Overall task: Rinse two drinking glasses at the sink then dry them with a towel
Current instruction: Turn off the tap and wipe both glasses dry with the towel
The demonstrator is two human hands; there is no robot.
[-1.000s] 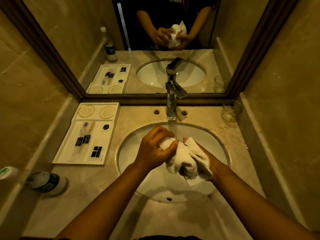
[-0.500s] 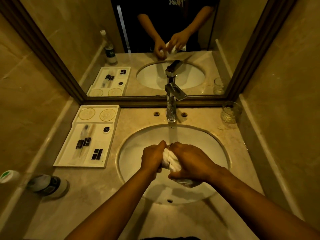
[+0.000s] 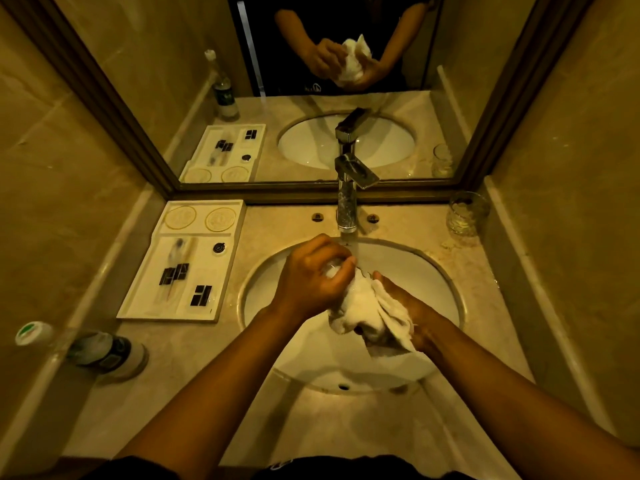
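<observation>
- The left hand [image 3: 313, 277] was curled closed over the top of a white towel [image 3: 367, 308], and something clear glinted under its fingers; that looked like the rim of a drinking glass [image 3: 334, 270], though the cloth hid most of it, so I could not be sure.
- The right hand [image 3: 407, 306] cupped the bundle from below and to the side, fingers wrapped into the cloth.
- Both hands worked over the sink [image 3: 436, 271], just in front of the faucet [image 3: 347, 202].
- The second glass [image 3: 467, 214] stood apart on the counter [image 3: 478, 306], in the back right corner by the mirror frame.
- To dry well, I'd say one hand should have held the glass firm while the other turned the cloth inside and around it.
- A wet glass slips easily, so keeping it low over the basin seemed wise.
</observation>
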